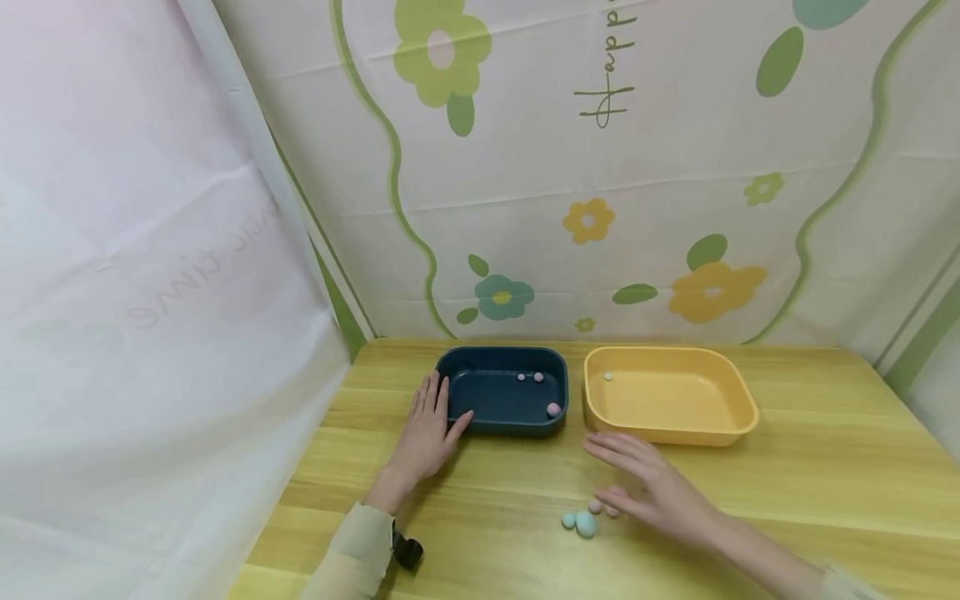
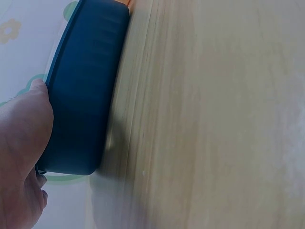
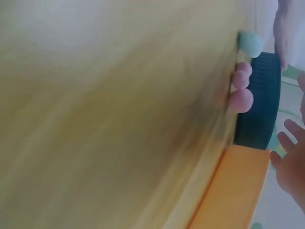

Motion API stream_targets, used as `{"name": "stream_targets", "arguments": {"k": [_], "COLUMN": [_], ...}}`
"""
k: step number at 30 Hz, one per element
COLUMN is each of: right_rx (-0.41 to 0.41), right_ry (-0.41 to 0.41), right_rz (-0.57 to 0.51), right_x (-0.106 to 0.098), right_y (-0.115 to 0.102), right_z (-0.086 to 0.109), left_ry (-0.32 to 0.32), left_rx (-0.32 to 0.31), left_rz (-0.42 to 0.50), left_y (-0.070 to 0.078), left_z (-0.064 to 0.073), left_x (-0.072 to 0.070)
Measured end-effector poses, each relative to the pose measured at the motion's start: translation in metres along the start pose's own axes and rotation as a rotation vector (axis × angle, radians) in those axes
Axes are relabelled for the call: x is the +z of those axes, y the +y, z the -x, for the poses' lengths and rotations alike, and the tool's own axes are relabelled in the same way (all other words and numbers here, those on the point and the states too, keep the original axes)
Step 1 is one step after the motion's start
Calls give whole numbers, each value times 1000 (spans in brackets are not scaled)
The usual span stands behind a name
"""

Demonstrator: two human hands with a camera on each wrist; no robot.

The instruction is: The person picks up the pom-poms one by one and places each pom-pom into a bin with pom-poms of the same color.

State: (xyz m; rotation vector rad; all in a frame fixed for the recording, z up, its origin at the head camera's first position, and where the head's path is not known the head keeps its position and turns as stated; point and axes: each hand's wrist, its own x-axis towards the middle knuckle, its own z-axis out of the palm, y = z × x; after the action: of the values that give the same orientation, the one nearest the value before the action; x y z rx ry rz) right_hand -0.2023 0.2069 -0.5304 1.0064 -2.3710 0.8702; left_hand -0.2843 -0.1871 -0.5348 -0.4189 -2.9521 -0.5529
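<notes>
A cluster of small balls lies on the desk (image 1: pixel 825 467) in front of the trays: two pale blue-green balls (image 1: pixel 586 523) touching, with pink balls (image 1: pixel 595 506) just beside them. The right thumb partly covers the pink ones from above; the right wrist view seems to show three. The right hand (image 1: pixel 656 492) is over this cluster, fingers and thumb apart, holding nothing, between the balls and the yellow tray (image 1: pixel 675 436). Inside that tray, a tiny pale ball (image 1: pixel 608 377) sits near the back left. Just left stands the navy tray (image 1: pixel 502 427), containing three pink balls (image 1: pixel 553 409), two at the back and a larger one by the front right corner. The left hand (image 1: pixel 423 437) rests on its left end, fingers and thumb spread across the corner. A black strap (image 1: pixel 407 550) circles the left wrist. Behind the desk hangs a flower-printed curtain (image 1: pixel 525 183); white cloth (image 1: pixel 150 375) hangs along the left.
</notes>
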Motion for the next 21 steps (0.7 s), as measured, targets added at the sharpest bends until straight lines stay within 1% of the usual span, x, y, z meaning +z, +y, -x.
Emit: {"name": "stream_targets", "arguments": {"k": [7,13,17,18,21], "right_rx": [-7,-20,-18,-15,7], "right_ry": [50,55,48,49,55], "right_rz": [-16,5,-21,-29,-45], "right_x": [2,5,8,8,10], "right_y": [9,13,16,16,17], "right_z": [14,19,22,23,26], "left_ry": [4,6,34,54,70], "left_rx": [-4,-5,14,36,50], "left_rz": [-7,-7,35,30,47], "left_y": [0,-2,-3,-9,-9], "left_z": [-1,-2,-1,-1,-1], "left_x": [1,3,4,9,11]}}
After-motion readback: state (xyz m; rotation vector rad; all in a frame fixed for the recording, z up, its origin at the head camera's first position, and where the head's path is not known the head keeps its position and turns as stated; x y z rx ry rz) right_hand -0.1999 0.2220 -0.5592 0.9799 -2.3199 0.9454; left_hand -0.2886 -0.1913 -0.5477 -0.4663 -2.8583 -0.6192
